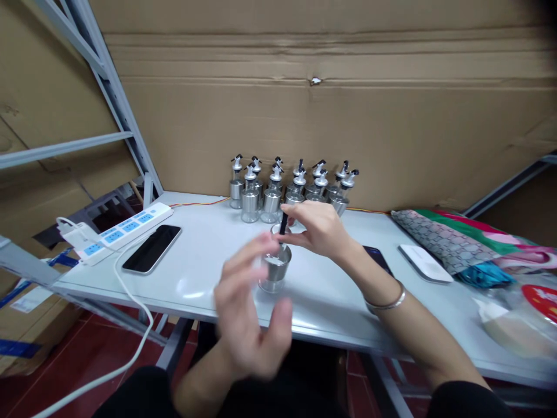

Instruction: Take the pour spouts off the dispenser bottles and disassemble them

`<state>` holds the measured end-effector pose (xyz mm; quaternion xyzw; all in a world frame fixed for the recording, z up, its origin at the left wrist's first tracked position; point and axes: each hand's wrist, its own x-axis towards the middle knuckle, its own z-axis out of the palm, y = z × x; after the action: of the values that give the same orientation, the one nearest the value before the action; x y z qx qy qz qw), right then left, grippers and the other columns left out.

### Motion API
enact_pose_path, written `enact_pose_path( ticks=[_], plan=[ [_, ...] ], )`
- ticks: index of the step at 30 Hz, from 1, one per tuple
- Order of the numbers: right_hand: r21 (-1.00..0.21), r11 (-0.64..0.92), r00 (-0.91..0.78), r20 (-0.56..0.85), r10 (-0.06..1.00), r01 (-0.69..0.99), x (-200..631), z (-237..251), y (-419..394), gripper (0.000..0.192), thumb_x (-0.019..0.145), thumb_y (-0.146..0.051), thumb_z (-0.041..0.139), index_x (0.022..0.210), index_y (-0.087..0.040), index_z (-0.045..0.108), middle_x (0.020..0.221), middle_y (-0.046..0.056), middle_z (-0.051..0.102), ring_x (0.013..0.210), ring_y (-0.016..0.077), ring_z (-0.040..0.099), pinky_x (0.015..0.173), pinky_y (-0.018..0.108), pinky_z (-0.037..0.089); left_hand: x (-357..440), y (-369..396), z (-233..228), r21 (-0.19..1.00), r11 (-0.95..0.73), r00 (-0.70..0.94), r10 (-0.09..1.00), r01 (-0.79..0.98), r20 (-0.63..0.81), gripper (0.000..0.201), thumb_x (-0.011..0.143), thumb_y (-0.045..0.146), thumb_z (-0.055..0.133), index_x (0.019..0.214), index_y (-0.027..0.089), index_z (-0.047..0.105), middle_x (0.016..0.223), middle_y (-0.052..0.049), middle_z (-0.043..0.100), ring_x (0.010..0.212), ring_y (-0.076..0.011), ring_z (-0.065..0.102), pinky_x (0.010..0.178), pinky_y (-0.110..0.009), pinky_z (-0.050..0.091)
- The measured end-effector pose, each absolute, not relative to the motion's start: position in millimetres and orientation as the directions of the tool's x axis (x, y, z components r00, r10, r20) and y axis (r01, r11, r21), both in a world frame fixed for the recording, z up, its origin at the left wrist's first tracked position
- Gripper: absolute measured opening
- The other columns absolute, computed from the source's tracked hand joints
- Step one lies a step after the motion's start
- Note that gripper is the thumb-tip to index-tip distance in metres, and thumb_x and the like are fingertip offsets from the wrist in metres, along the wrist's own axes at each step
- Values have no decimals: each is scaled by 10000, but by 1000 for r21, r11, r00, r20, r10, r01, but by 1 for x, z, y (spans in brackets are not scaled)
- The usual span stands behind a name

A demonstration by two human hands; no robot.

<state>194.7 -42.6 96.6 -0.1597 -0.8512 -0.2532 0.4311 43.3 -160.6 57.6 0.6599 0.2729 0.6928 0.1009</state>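
A glass bottle with a metal band (277, 267) stands at the front middle of the table. My right hand (319, 227) is closed above its neck, pinching a slim black stick (284, 223) upright at the bottle's mouth. What kind of tool the stick is I cannot make out, nor whether its lower end sits inside. My left hand (252, 307) is blurred by motion, raised in front of the bottle with fingers apart and nothing in it. It partly covers the bottle in this view; contact between them cannot be judged.
Several similar bottles with pourer tops (272, 200) stand at the back. On the left lie a black-screened phone (152, 249) and a power strip (126, 232) with a white cable. To the right are a white device (424, 263), patterned bags (444, 238) and a tape roll (517, 331).
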Motion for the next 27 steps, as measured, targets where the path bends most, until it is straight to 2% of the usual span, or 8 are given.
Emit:
enact_pose_path(
  ticks=[3,6,8,10,14,19,24,27],
  plan=[
    [374,783,-629,777,29,497,194,98,-44,417,927,-546,418,900,-155,562,574,-5,589,502,115,526,538,241,387,48,-117,45,665,-623,38,741,412,671,663,755,387,690,1300,222,349,1344,-133,436,1301,-307,422,1035,-496,417],
    [454,741,-648,761,-34,494,194,100,-44,427,948,-522,382,898,-140,567,535,-15,540,482,116,495,529,245,380,50,-97,33,733,-419,178,905,535,387,453,778,364,651,1135,182,440,1118,-103,563,1078,-285,576,891,-452,488],
    [484,724,-632,770,-85,492,195,100,-42,443,949,-523,372,886,-131,569,527,-15,528,475,118,484,519,248,380,51,-96,31,750,-366,198,930,550,309,347,801,334,616,1061,186,440,1004,-69,587,952,-247,607,815,-398,498],
    [501,715,-617,778,-123,488,196,99,-40,465,951,-529,352,857,-131,572,519,-10,524,468,122,474,511,254,381,51,-99,32,759,-373,209,928,533,309,343,795,315,621,1047,191,424,958,-50,588,899,-222,601,782,-359,491],
    [428,751,-529,839,-123,504,199,98,-37,458,1007,-391,256,725,-170,541,494,-3,514,456,120,457,518,253,384,51,-103,35,766,-430,268,902,478,339,397,775,277,642,1095,195,423,959,-37,580,878,-195,589,779,-319,483],
    [270,790,-481,876,35,550,198,97,-39,339,985,-241,347,682,-190,489,496,-17,512,453,107,455,513,236,364,52,-101,36,764,-474,296,878,437,375,383,775,270,647,1099,193,458,997,-43,581,912,-197,587,830,-322,478],
    [-69,839,-348,889,298,540,196,100,-45,302,1003,-273,261,883,-192,526,671,1,578,552,97,516,539,210,377,54,-96,29,745,-497,242,868,445,434,391,744,281,659,1075,191,471,957,-50,585,872,-207,586,804,-337,476],
    [-113,854,-378,862,339,508,196,102,-49,318,990,-337,300,848,-187,542,656,3,580,548,103,514,535,220,361,56,-94,24,747,-496,189,866,442,463,377,717,271,665,1037,194,479,919,-39,585,834,-201,581,776,-331,476]
  ],
)
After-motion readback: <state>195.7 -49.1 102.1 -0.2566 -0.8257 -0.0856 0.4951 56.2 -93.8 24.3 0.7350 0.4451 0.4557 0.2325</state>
